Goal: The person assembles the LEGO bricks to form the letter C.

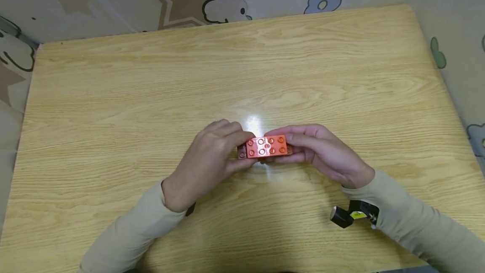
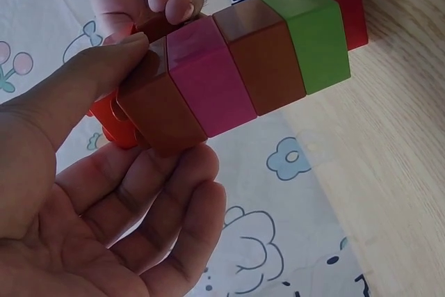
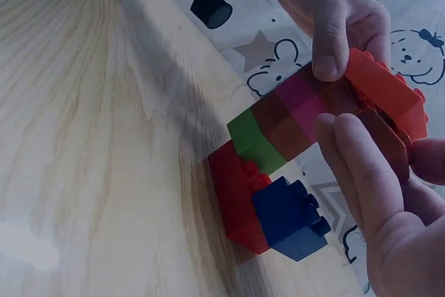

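Observation:
An orange-red toy brick (image 1: pixel 266 146) with studs lies across the top of a brick tower. Below it the tower runs through a brown brick (image 2: pixel 160 109), a pink brick (image 2: pixel 212 78), another brown brick (image 2: pixel 261 60) and a green brick (image 2: pixel 316 36). At its foot are a red brick (image 3: pixel 233 199) and a blue brick (image 3: pixel 292 220). My left hand (image 1: pixel 212 155) pinches the upper brown brick between thumb and fingers. My right hand (image 1: pixel 322 148) grips a separate brown brick (image 3: pixel 381 140) under the orange-red brick's right end, thumb at that end.
The wood-grain table (image 1: pixel 151 83) spreads around both hands. Behind it and at its sides stand walls with cartoon patterns (image 1: pixel 322 1). A black wrist-worn camera (image 1: pixel 354 215) sticks out from the right sleeve.

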A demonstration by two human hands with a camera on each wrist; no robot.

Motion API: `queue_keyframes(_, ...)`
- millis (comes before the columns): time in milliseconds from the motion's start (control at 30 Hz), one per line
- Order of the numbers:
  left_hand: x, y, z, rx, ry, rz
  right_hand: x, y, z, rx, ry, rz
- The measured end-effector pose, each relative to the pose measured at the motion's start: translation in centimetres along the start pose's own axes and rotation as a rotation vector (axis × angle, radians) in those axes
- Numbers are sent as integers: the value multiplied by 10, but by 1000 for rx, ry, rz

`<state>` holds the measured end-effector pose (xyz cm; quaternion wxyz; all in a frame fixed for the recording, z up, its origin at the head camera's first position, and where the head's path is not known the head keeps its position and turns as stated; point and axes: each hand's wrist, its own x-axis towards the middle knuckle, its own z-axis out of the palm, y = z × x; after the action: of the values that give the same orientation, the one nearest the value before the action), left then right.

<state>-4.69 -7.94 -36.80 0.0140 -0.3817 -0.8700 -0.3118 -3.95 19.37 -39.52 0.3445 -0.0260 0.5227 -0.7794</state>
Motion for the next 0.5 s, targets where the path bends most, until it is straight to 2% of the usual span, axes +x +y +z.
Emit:
queue_keyframes(300,0,0,0,2,-2,4,-1,0,2,-33,-10,-55)
queue_keyframes(500,0,0,0,13,-4,5,1,-2,8,-83,64,-15)
